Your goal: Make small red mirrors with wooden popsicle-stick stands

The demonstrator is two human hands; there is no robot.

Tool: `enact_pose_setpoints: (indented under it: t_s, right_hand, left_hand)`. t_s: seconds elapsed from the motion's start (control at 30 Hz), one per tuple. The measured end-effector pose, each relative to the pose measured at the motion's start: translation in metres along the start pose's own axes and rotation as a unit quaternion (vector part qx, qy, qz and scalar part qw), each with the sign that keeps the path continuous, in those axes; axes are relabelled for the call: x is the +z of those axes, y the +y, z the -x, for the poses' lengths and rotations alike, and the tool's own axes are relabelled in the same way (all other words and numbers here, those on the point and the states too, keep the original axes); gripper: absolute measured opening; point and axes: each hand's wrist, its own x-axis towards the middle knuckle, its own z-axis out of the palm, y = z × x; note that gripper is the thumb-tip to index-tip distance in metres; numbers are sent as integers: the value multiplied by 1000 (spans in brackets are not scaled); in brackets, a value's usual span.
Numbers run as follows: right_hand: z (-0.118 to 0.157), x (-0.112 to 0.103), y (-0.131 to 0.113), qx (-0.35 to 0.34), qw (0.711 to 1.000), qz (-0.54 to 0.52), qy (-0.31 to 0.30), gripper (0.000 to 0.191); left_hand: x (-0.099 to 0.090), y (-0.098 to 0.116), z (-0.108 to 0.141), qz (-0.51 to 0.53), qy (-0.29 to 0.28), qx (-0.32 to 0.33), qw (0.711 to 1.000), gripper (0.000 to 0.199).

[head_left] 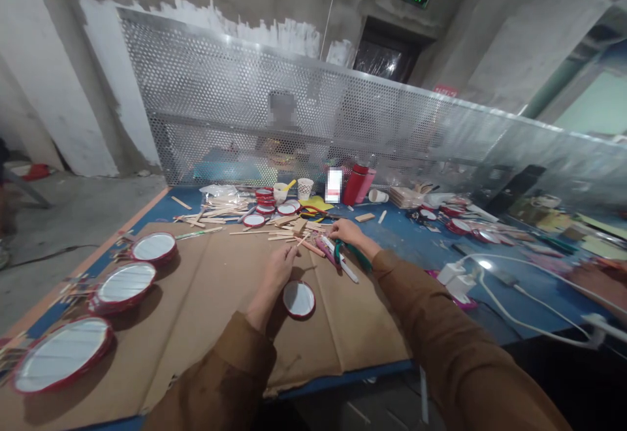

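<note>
Worker in brown sleeves at a blue table [409, 238], ctr of frame: L hand [280, 269] pinches a thin stick [302, 241] btwn thumb & fingers, its tip pointing to the upper right. R hand [347, 230], just right of ctr, reaches down at the edge of a heap of loose wooden sticks [287, 222]; fingertips partly hidden, so can't tell if they grip anything. Teal-handled tool [361, 258] lies under the R wrist, next to a white pen [349, 270].

Lower ctr, just below the L hand, a small red-rimmed disc [298, 299] lies white side up on a cardboard sheet [206, 333], w/ no sticks visible on it. Along the left edge of the frame, three more red-rimmed discs [126, 282] sit in a row, stick bundles [73, 292] at their outer sides; these look further along, poss. finished, tho joints are too blurred to confirm. By that measure the ctr disc seems barely begun, its stickwork yet to be done. More lids [255, 221] & sticks, upper ctr, appear unused. Bkgd: perforated metal screen [210, 78].
</note>
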Motion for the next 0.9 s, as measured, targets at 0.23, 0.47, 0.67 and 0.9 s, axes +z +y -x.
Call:
enact_pose_setpoints:
  t_s: [0.23, 0.47, 0.67, 0.9]
  right_hand:
    - [4, 2, -3, -17, 1000, -11, -20, 11]
    - [6, 4, 0, -7, 1000, -17, 10, 11]
    - [6, 3, -1, 29, 997, -14, 68, 17]
    - [8, -25, 46, 199, 966, 54, 153, 31]
  left_hand:
    - [-2, 3, 0, 1, -3, -12, 1000, 33]
    - [-2, 2, -1, 1, -3, -9, 1000, 34]
    - [-3, 4, -1, -2, 2, -8, 1000, 33]
    - [-2, 10, 3, 9, -9, -18, 1000, 32]
